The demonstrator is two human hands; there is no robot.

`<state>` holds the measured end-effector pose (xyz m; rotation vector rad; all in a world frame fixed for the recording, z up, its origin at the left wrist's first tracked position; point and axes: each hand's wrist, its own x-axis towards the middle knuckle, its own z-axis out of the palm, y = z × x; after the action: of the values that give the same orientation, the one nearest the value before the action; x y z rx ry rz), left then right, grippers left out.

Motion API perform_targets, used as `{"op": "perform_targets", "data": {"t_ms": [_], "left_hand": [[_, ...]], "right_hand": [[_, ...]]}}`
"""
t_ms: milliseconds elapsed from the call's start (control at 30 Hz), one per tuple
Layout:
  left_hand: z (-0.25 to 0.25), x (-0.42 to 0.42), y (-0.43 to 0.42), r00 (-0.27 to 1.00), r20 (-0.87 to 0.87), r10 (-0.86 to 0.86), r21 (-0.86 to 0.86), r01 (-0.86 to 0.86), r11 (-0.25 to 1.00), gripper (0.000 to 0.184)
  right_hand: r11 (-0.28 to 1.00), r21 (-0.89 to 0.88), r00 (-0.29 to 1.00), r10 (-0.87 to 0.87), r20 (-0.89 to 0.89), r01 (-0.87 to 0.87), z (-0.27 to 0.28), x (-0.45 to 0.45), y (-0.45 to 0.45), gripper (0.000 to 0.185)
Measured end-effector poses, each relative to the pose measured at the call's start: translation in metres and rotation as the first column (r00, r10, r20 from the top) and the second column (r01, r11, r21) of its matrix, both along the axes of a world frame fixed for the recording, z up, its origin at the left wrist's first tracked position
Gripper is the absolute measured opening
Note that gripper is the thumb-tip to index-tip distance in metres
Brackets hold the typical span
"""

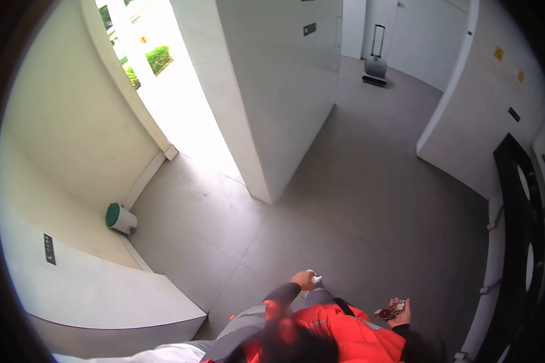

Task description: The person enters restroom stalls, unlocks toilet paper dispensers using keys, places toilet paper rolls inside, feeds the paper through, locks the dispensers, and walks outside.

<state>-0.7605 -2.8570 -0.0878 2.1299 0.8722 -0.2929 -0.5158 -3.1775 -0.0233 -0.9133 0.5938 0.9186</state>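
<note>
My left hand [303, 279] is closed round a small white crumpled item [316, 279], in front of my grey trousers. Off to the right, my right hand [401, 313] is turned up, its fingers curled round a small dark red and silvery bunch [390, 311] that is too small to make out. The two hands are well apart, on either side of my red jacket [339, 330].
Grey floor [236, 230] stretches ahead. A white bin with a green lid [122, 219] stands by the left wall. A bright doorway opens behind a white partition [272, 91]. A wheeled grey object with a tall handle [375, 66] is far back. Black sinks counter [518, 242] lines the right.
</note>
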Motion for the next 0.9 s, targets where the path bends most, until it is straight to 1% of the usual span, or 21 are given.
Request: {"op": "perform_targets", "data": {"t_ms": [67,100,133,167,233,267,300,333,367,400,467,500,533,567,600,667,733,767,800,867,900], "left_hand": [[0.022,-0.035,0.052,0.988,-0.137,0.074,-0.114,-0.09,0.989,0.034],[0.02,-0.055,0.076,0.983,-0.152,0.101,-0.104,-0.117,0.988,0.034],[0.013,-0.083,0.092,0.965,-0.134,0.225,-0.047,-0.233,0.971,0.034],[0.009,-0.111,0.103,0.933,-0.104,0.346,0.003,-0.347,0.938,0.035],[0.029,-0.161,0.124,0.839,-0.102,0.535,0.128,-0.522,0.843,0.034],[0.019,-0.187,0.127,0.703,-0.136,0.698,0.145,-0.683,0.716,0.031],[0.027,-0.208,0.129,0.604,-0.149,0.783,0.154,-0.768,0.622,0.029],[0.013,-0.237,0.128,0.527,-0.145,0.837,0.182,-0.818,0.546,0.027],[-0.005,-0.266,0.126,0.464,-0.198,0.863,0.174,-0.85,0.497,0.025],[-0.021,-0.292,0.122,0.349,-0.264,0.899,0.161,-0.903,0.397,0.024],[-0.033,-0.327,0.12,0.188,-0.405,0.895,0.173,-0.945,0.277,0.024],[-0.053,-0.351,0.121,0.182,-0.395,0.9,0.183,-0.945,0.271,0.024],[-0.081,-0.377,0.116,0.187,-0.442,0.877,0.17,-0.943,0.287,0.027],[-0.081,-0.401,0.144,0.182,-0.443,0.878,0.18,-0.941,0.285,0.027],[-0.078,-0.428,0.182,0.177,-0.422,0.889,0.188,-0.942,0.276,0.027],[-0.073,-0.466,0.252,0.171,-0.377,0.91,0.184,-0.949,0.254,0.028],[-0.073,-0.48,0.316,0.165,-0.33,0.929,0.159,-0.961,0.227,0.029],[-0.072,-0.485,0.34,0.163,-0.309,0.937,0.147,-0.965,0.216,0.029],[-0.067,-0.495,0.361,0.16,-0.301,0.94,0.14,-0.968,0.21,0.03],[-0.057,-0.512,0.388,0.158,-0.291,0.944,0.135,-0.97,0.204,0.03],[-0.054,-0.514,0.398,0.156,-0.282,0.947,0.132,-0.971,0.199,0.031]], "right_hand": [[0.988,-0.093,0.992,0.125,-0.01,-0.126,-0.041,0.039,0.058,0.032],[0.972,-0.136,0.981,0.193,-0.013,-0.193,-0.052,0.055,0.099,0.027],[0.949,-0.184,0.966,0.258,-0.019,-0.257,-0.061,0.069,0.141,0.021],[0.904,-0.14,0.915,0.402,-0.037,-0.403,-0.072,0.081,0.184,0.016],[0.756,-0.26,0.778,0.628,0.027,-0.601,-0.063,0.083,0.291,0.012],[0.737,-0.252,0.751,0.658,0.056,-0.627,-0.05,0.071,0.345,0.011],[0.719,-0.242,0.723,0.685,0.087,-0.652,-0.038,0.052,0.399,0.012],[0.693,-0.195,0.682,0.72,0.129,-0.694,-0.03,0.031,0.45,0.012],[0.663,-0.149,0.642,0.748,0.169,-0.733,-0.024,0.007,0.497,0.011],[0.623,-0.082,0.604,0.777,0.178,-0.778,-0.022,-0.021,0.542,0.011],[0.525,0.021,0.519,0.833,0.191,-0.851,-0.012,-0.087,0.624,0.012],[0.471,0.06,0.473,0.86,0.194,-0.88,-0.006,-0.122,0.661,0.012],[0.392,0.069,0.398,0.893,0.208,-0.917,-0.019,-0.156,0.692,0.013],[0.319,0.037,0.32,0.929,0.189,-0.947,-0.027,-0.188,0.72,0.014],[0.245,0.009,0.243,0.954,0.175,-0.969,-0.024,-0.223,0.753,0.015],[0.156,-0.051,0.151,0.984,0.099,-0.986,-0.017,-0.286,0.804,0.016],[0.041,-0.022,0.04,0.997,0.071,-0.999,-0.033,-0.333,0.855,0.016],[-0.005,-0.014,-0.006,0.998,0.064,-1.0,-0.026,-0.352,0.874,0.016],[-0.004,-0.012,-0.004,0.998,0.056,-1.0,-0.019,-0.367,0.895,0.016],[0.015,-0.033,0.013,0.997,0.074,-0.999,-0.005,-0.389,0.931,0.027],[0.087,0.028,0.089,0.995,0.049,-0.996,0.009,-0.388,0.945,0.04]]}}
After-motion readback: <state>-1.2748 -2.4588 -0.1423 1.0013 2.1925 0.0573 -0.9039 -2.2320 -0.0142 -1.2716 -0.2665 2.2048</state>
